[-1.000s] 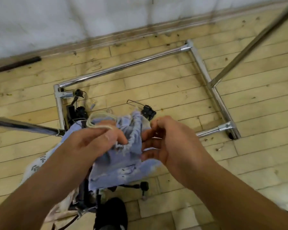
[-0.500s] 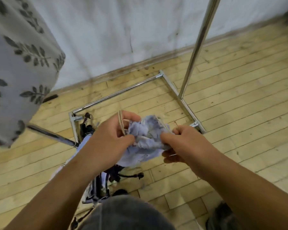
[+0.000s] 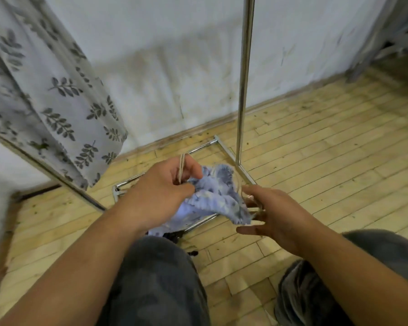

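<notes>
cloth: blue garment (image 3: 212, 196) bunched mid-air between both hands, over the rack base (image 3: 224, 147)
left hand (image 3: 165, 184): fingers clamped on the bunch plus a beige cord loop (image 3: 181, 168)
right hand (image 3: 278, 215): was pinching the edge, now fingers spread apart just beside it
meaning: probably regripping to hang it by the rack pole (image 3: 244, 78)

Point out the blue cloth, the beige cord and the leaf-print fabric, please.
blue cloth (image 3: 212, 196): head view, on its bunched middle.
beige cord (image 3: 181, 167): head view, on the upright strand.
leaf-print fabric (image 3: 57, 102): head view, on its hanging middle.
</notes>
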A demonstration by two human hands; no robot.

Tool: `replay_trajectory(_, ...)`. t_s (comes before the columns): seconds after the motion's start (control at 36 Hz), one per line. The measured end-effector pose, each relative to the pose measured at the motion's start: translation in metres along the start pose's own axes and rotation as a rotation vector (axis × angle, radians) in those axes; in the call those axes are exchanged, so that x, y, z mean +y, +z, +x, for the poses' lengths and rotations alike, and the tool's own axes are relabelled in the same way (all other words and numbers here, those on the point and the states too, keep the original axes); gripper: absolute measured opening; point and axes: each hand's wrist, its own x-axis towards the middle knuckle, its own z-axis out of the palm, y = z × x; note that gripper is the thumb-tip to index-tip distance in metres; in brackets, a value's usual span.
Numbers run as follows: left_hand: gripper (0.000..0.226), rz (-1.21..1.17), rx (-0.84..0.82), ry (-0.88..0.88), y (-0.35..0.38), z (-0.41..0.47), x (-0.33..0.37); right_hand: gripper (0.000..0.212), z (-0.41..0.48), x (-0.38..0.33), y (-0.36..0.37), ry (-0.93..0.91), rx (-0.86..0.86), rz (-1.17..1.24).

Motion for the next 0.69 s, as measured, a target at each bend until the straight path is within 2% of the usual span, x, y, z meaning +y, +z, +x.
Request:
replay_trajectory(0.08, 0.02, -0.02, 0.016, -0.013, 0.016, -0.014, 0.01, 0.052, -0.012, 0.006, 0.002, -0.014, -0.079, 0.16)
replay_trajectory(0.11, 0.016, -0.039, 0.004, -0.031, 0.02, -0.02, 0.013, 0.05, -0.015, 0.01, 0.002, -0.061, -0.072, 0.127)
replay_trajectory(0.14, 0.014, -0.069, -0.021, -0.049, 0.024, -0.022, 0.013, 0.038, -0.015, 0.014, 0.0, -0.126, -0.041, 0.051)
replay_trajectory(0.17, 0.02, -0.095, -0.049, -0.066, 0.027, -0.026, 0.013, 0.028, -0.016, 0.018, -0.001, -0.175, -0.009, -0.019)
replay_trajectory(0.22, 0.042, -0.163, -0.082, -0.14, 0.032, -0.032, 0.011, 0.038, -0.015, 0.024, -0.003, -0.242, 0.027, -0.081)
replay_trajectory(0.28, 0.068, -0.274, -0.112, -0.276, 0.036, -0.037, 0.006, 0.044, -0.018, 0.026, -0.003, -0.245, -0.009, 0.033)
replay_trajectory(0.33, 0.067, -0.331, -0.149, -0.381, 0.036, -0.039, -0.002, 0.043, -0.021, 0.028, 0.001, -0.211, -0.076, 0.161)
replay_trajectory(0.36, 0.069, -0.323, -0.158, -0.42, 0.036, -0.041, -0.008, 0.042, -0.023, 0.031, 0.002, -0.191, -0.096, 0.192)
replay_trajectory(0.42, 0.098, -0.258, -0.161, -0.45, 0.035, -0.041, -0.02, 0.037, -0.023, 0.035, 0.007, -0.163, -0.124, 0.209)
replay_trajectory(0.44, 0.103, -0.205, -0.163, -0.429, 0.035, -0.041, -0.024, 0.035, -0.023, 0.036, 0.009, -0.155, -0.14, 0.221)
replay_trajectory(0.5, 0.083, -0.108, -0.186, -0.347, 0.035, -0.044, -0.026, 0.025, -0.026, 0.037, 0.014, -0.139, -0.196, 0.24)
replay_trajectory(0.58, 0.051, 0.082, -0.163, -0.208, 0.037, -0.046, -0.03, 0.021, -0.028, 0.038, 0.018, -0.15, -0.237, 0.183)
replay_trajectory(0.64, 0.03, 0.245, -0.096, -0.112, 0.038, -0.043, -0.035, 0.034, -0.028, 0.041, 0.019, -0.169, -0.221, 0.128)
replay_trajectory(0.69, 0.018, 0.368, -0.027, -0.033, 0.04, -0.041, -0.039, 0.04, -0.025, 0.043, 0.018, -0.189, -0.211, 0.058)
